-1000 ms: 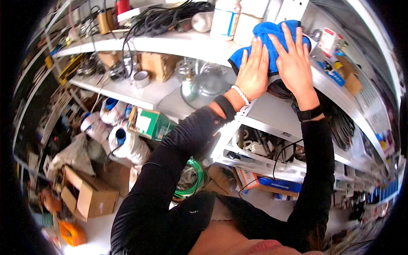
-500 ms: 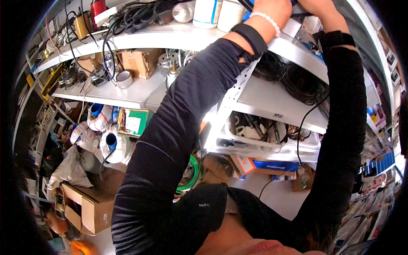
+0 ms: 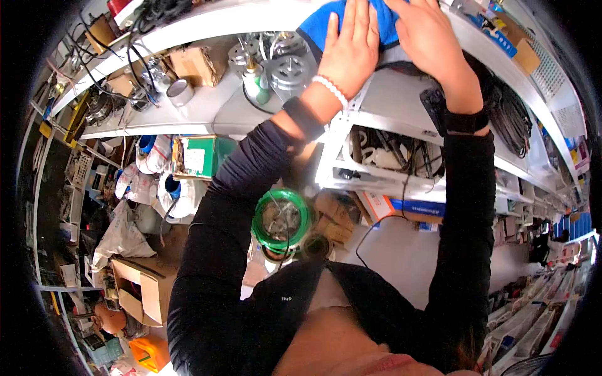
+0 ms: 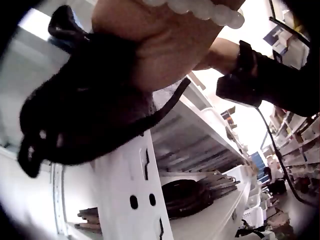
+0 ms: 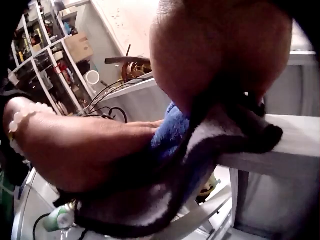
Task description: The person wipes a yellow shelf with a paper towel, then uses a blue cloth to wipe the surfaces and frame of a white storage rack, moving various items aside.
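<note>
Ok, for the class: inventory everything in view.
cloth: one, blue, top centre
shelves: several, white, throughout
roll: one, grey, left shelf
carton: one, brown, behind the roll
canister: one, white-green, same shelf
box: one, green-white, below left shelf
wrapped rolls: three or more, white-blue, left
sack: one, whitish, lower left
open carton: one, brown, lower left
container: one, orange, bottom left
coil: one, green, lower centre
cables: count unclear, black, right shelf
clutter: many, mixed colours, both sides
bracelet: one, white, left wrist
wristbands: two, black, both wrists
sleeves: two, black, both arms
left hand: one, bare, on the cloth
right hand: one, bare, on the cloth
</note>
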{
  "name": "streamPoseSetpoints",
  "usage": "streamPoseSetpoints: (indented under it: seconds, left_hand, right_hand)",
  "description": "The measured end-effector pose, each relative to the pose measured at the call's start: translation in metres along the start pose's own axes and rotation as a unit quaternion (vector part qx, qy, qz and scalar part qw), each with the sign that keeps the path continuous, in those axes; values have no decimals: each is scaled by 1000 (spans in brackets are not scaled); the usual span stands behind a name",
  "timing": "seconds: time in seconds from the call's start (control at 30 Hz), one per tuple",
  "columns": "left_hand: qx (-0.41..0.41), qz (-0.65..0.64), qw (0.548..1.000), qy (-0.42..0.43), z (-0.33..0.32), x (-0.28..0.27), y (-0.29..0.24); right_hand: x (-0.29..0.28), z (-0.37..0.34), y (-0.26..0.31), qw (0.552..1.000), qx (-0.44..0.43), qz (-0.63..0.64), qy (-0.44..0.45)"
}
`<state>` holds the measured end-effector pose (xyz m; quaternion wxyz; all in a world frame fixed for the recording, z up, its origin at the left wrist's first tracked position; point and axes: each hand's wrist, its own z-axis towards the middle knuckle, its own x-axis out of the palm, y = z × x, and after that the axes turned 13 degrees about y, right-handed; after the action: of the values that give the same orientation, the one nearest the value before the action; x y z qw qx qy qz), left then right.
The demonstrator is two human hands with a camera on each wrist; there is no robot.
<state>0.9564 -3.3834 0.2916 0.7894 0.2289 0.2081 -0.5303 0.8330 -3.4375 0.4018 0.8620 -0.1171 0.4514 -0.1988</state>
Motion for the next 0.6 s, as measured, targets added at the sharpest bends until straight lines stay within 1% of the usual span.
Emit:
streamPoseSetpoints:
  seconds: [0.03, 0.1, 0.13, 0.23, 0.3, 0.4, 0.47, 0.5, 0.53, 0.57, 0.6]
  left_hand:
    - [-3, 19, 1000, -7, -2, 0, -2]
    - [-9, 10, 1000, -10, -2, 0, -3]
    - [-11, 19, 1000, -1, -2, 2, -4]
    - [-13, -13, 1000, -17, -3, 7, -3]
    - [-15, -12, 1000, -13, -5, 8, -3]
    - [-12, -44, 999, -12, -8, 11, -2]
    - [-4, -76, 997, 2, -12, 9, 0]
    - [2, 0, 999, -38, -15, 17, 1]
    - [9, 76, 994, -78, -19, 29, 3]
    - [17, 152, 981, -118, -22, 40, 5]
    - [29, -77, 997, 14, -33, 25, -3]
  right_hand:
    - [3, -1, 1, 1000, 1, 4, -4]
    - [10, -4, 4, 999, 9, 22, -22]
    - [12, -4, 7, 999, 12, 33, -30]
    - [19, -5, 12, 997, 30, 60, -46]
    - [27, -6, 12, 995, 37, 72, -62]
    - [32, -8, 13, 996, 35, 41, -73]
    - [37, -11, 21, 995, 65, 32, -74]
    - [40, -14, 27, 994, 79, 27, -75]
    - [44, -15, 34, 990, 96, 51, -86]
    - [49, -16, 44, 986, 128, 47, -96]
    - [63, -24, 44, 982, 125, 86, -112]
